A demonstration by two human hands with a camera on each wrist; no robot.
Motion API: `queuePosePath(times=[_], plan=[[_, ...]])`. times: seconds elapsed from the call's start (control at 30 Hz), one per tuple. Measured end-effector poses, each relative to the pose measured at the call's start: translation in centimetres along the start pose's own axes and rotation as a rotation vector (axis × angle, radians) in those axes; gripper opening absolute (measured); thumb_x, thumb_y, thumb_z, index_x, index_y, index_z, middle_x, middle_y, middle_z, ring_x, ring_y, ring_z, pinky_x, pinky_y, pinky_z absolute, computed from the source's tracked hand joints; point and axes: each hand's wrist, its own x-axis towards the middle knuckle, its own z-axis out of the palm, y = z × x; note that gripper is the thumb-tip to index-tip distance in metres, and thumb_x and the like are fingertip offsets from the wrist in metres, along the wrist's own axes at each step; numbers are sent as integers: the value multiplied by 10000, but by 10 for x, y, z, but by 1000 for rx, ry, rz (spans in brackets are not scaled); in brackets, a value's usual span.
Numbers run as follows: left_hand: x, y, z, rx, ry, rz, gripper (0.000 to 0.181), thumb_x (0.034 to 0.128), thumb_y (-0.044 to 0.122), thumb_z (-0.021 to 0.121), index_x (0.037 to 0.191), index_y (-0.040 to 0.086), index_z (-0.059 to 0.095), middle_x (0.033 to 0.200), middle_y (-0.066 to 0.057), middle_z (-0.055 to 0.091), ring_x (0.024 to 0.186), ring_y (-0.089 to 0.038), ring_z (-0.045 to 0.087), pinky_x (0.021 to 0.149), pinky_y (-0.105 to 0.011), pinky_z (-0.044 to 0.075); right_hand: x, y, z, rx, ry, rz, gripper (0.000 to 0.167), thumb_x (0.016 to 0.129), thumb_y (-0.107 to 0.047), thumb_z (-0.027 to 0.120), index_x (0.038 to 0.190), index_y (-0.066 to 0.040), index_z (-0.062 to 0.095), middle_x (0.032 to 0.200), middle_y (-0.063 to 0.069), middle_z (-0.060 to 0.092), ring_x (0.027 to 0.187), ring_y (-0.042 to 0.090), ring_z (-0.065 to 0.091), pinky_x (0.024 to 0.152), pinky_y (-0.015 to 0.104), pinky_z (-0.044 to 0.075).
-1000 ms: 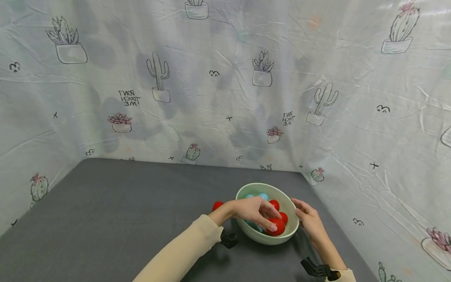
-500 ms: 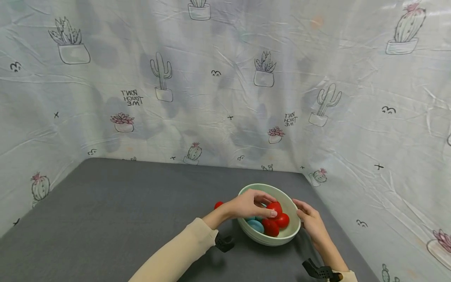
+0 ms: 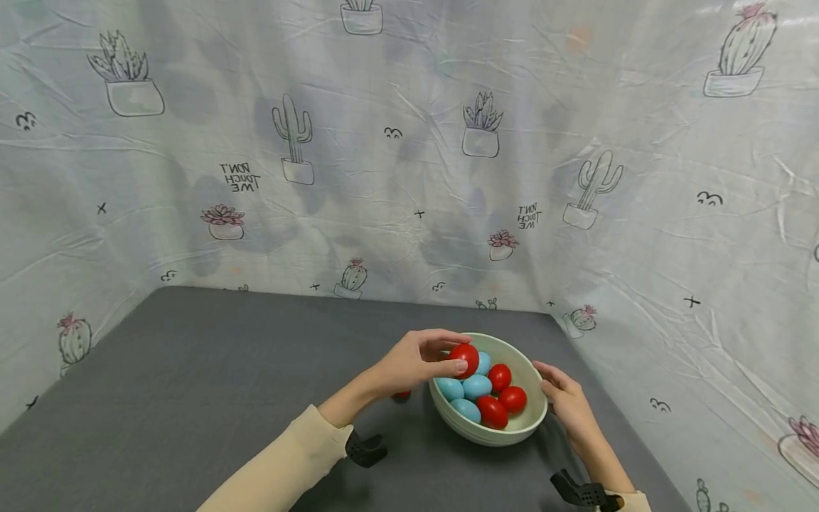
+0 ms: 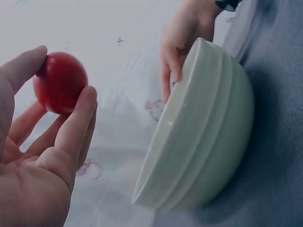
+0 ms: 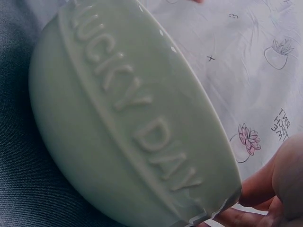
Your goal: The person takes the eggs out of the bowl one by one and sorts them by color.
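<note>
A red egg is pinched between the thumb and fingertips of my left hand, over the left rim of a pale green bowl. In the left wrist view the same egg is held apart from the bowl. My right hand holds the bowl's right rim, its fingers at the edge. Inside the bowl lie several light blue eggs and three red eggs. Raised letters reading "LUCKY DAY" mark the bowl's outer wall in the right wrist view.
Another red egg lies on the dark grey table left of the bowl, partly hidden by my left wrist. A pale curtain with cactus drawings hangs behind and at both sides.
My left hand has lifted a red egg from among the eggs in the bowl and carried it left to the bowl's rim. The right hand stays at the right rim.
</note>
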Motion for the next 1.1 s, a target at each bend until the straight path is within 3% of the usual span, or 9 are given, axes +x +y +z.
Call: queuePosePath(times=[0.13, 0.27, 0.6, 0.83, 1.1], plan=[[-16, 4, -15, 27, 90, 10, 422, 927, 220, 723, 1334, 205, 613, 1241, 4, 637, 1105, -195, 611, 870, -375, 544, 1, -2, -1, -1, -3, 4, 398, 1062, -67, 395, 1444, 37, 429, 1406, 254, 475, 1158, 327, 546, 777, 291, 537], [-31, 0, -31, 120, 191, 6, 457, 887, 233, 771, 1317, 214, 619, 1230, 9, 635, 1114, -175, 603, 871, -379, 538, 2, -4, -2, 0, -9, 15, 401, 1065, -74, 391, 1452, 31, 421, 1418, 252, 463, 1176, 341, 536, 781, 288, 534], [-60, -25, -57, 320, 398, -101, 490, 814, 377, 822, 1254, 237, 659, 1119, 53, 677, 999, -142, 645, 811, -388, 540, 4, -9, -5, -3, -13, 23, 400, 1063, -69, 391, 1449, 31, 423, 1409, 253, 470, 1169, 343, 537, 780, 286, 533], [-65, -41, -60, 475, 443, -169, 527, 794, 378, 838, 1237, 145, 675, 1078, 33, 691, 924, -137, 653, 761, -358, 546, 8, -8, -6, -7, -24, 28, 401, 1068, -78, 387, 1454, 27, 415, 1420, 250, 458, 1193, 354, 520, 795, 282, 528], [-65, -59, -60, 532, 454, -208, 578, 746, 341, 881, 1211, 61, 682, 1080, -7, 694, 898, -151, 659, 736, -341, 555, 10, -7, -7, -1, -29, 39, 400, 1067, -76, 388, 1452, 29, 416, 1416, 252, 463, 1192, 355, 523, 791, 279, 529]])
